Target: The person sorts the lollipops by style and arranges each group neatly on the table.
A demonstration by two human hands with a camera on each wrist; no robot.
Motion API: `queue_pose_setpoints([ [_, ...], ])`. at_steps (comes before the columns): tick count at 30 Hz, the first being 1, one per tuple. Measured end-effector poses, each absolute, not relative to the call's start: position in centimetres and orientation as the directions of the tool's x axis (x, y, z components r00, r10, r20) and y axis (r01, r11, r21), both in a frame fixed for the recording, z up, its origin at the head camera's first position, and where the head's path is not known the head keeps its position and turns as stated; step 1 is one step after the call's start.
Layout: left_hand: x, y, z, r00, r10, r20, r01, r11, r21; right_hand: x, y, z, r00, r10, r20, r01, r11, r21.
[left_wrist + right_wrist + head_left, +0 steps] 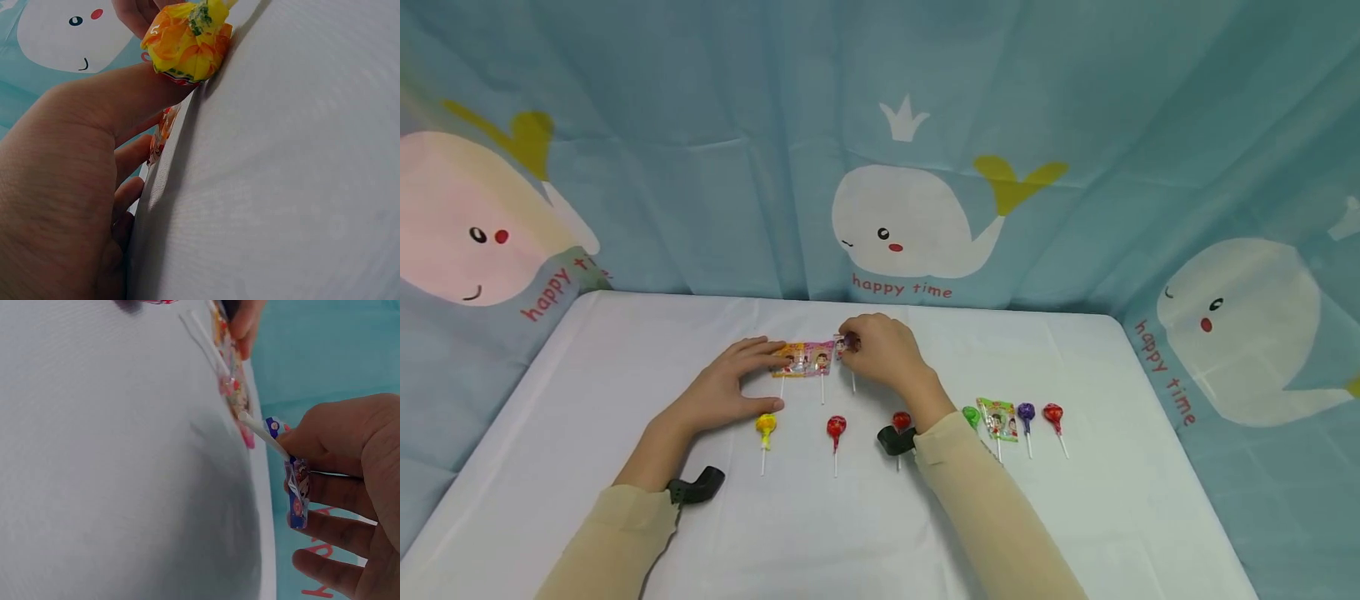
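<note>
Sleeves sit nearest the head cam, a black wrist mount on each forearm. Going big to small: I see the white table fronting a whale-print curtain.

Left hand lies flat, fingers straight, tips pressing the edge of the flat-wrapped lollipop pair; my read is it's pinning them so they don't slide. Its thumb rests beside the yellow lollipop.

Right hand has fingers curled, pinching another flat-wrapped lollipop just right of that pair. Right wrist cam shows the wrapper lifted, stick angled to the cloth.

Near row, apart, sticks toward me: two red lollipops, then right of the forearm a green one, a green-wrapped flat one, purple, red.
</note>
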State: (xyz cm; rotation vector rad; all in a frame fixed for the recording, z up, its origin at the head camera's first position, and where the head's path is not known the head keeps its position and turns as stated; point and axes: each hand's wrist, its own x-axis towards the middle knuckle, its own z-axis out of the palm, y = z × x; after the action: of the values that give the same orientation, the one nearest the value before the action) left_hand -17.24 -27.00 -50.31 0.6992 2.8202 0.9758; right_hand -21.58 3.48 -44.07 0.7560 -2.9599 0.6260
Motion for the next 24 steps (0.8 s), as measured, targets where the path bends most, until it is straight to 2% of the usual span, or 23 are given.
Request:
queue_pose_setpoints([
  [24, -17.2, -27.0, -50.4, -0.896, 0.438, 0.074, 0.386, 0.685, 0.618, -21.4, 2.3, -45.3, -0.89, -0.45, 0.078, -0.448, 0.827, -0.339],
])
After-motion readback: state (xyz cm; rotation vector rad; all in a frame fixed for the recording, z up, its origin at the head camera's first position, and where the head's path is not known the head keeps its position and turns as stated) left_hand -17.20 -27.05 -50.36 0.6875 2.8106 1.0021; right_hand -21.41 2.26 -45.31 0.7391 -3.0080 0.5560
